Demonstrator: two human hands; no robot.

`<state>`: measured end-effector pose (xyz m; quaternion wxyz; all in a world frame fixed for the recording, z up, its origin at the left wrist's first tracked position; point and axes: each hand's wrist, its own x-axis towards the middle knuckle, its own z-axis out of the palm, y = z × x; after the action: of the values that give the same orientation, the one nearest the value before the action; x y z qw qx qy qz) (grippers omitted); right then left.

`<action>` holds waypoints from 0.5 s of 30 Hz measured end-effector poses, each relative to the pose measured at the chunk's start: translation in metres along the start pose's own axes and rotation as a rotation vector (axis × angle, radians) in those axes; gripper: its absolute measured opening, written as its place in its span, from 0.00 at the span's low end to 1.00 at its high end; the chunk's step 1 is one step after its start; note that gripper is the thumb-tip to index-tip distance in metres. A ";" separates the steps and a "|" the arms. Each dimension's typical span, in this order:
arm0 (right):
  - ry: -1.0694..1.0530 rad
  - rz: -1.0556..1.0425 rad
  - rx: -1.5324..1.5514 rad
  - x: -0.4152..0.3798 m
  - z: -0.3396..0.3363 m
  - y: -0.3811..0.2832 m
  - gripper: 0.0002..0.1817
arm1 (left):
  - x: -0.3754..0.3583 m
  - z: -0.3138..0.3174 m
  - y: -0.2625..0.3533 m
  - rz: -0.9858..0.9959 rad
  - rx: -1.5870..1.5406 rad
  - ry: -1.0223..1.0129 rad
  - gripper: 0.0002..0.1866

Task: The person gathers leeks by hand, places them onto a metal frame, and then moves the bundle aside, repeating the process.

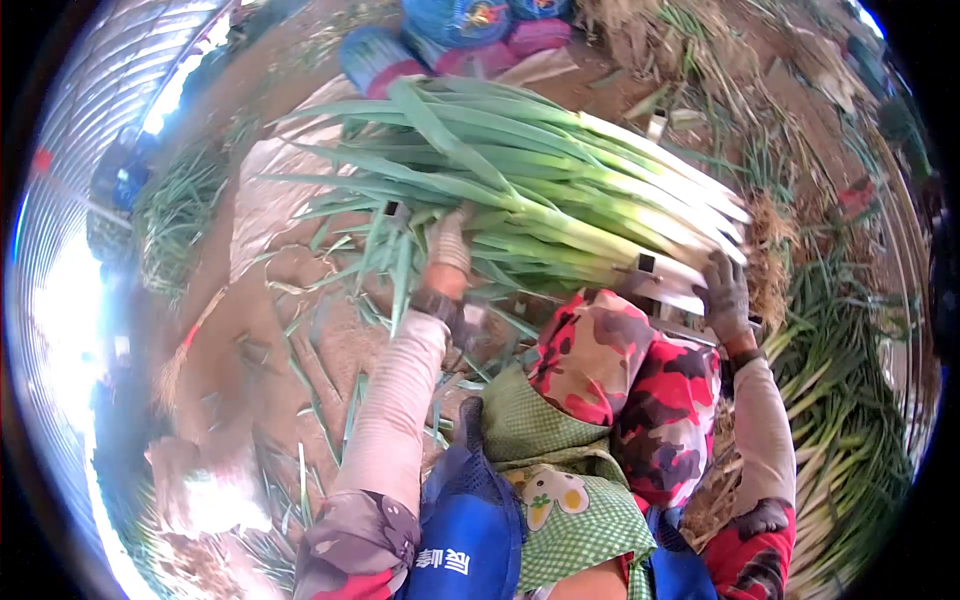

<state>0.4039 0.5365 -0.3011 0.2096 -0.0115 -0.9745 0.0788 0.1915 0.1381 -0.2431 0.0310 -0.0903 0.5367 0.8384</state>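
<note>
A thick bundle of long green onions [560, 190] lies crosswise in front of me, leaves to the left and white root ends to the right. My left hand [447, 242], in a pale glove, is pressed into the leafy part, its fingertips partly hidden by the leaves. At the white ends, my right hand [728, 298] in a grey glove holds the lower edge of the bundle, fingers bent against the stalks. A metal stand [668, 288] shows under the white ends, close to my right hand. A small dark-topped post [394, 213] stands among the leaves.
More green onions [840, 390] are heaped along the right. Blue and pink netted bundles [455, 40] sit at the back. A light sheet [275, 190] and loose leaves cover ground at the left, near a small broom [185, 355]. My camouflage-patterned knees [595, 345] are below the bundle.
</note>
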 end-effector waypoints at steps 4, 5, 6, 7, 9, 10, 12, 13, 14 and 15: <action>0.030 0.007 -0.172 -0.019 0.013 0.004 0.23 | -0.040 -0.031 0.010 -0.128 0.016 -0.091 0.21; 0.008 0.033 -0.182 -0.021 0.015 0.009 0.19 | -0.049 -0.041 0.010 -0.136 0.046 -0.123 0.21; -0.006 0.018 -0.186 -0.016 0.012 0.010 0.19 | -0.053 -0.056 0.002 -0.142 0.042 -0.139 0.22; -0.018 0.017 -0.180 -0.016 0.015 0.013 0.20 | -0.053 -0.073 -0.010 -0.146 0.038 -0.159 0.23; -0.029 0.032 -0.175 -0.015 0.018 0.017 0.20 | -0.042 -0.093 -0.018 0.251 0.562 -0.287 0.23; -0.031 0.045 -0.175 -0.016 0.020 0.017 0.20 | -0.037 -0.101 -0.015 0.661 1.085 -0.371 0.23; -0.027 0.055 -0.183 -0.019 0.023 0.017 0.20 | -0.030 -0.114 -0.015 1.508 2.120 -0.477 0.23; -0.015 0.052 -0.193 -0.020 0.023 0.016 0.20 | -0.014 -0.124 -0.032 1.780 2.925 -0.433 0.22; -0.002 0.051 -0.201 -0.020 0.023 0.015 0.20 | 0.007 -0.134 -0.056 1.910 3.794 -0.252 0.22; -0.003 0.056 -0.197 -0.021 0.023 0.015 0.21 | 0.012 -0.133 -0.064 1.832 4.311 0.012 0.21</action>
<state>0.4131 0.5467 -0.3328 0.2035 -0.0590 -0.9772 -0.0115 0.2051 0.0444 -0.3569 0.1980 -0.2324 -0.2044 0.9301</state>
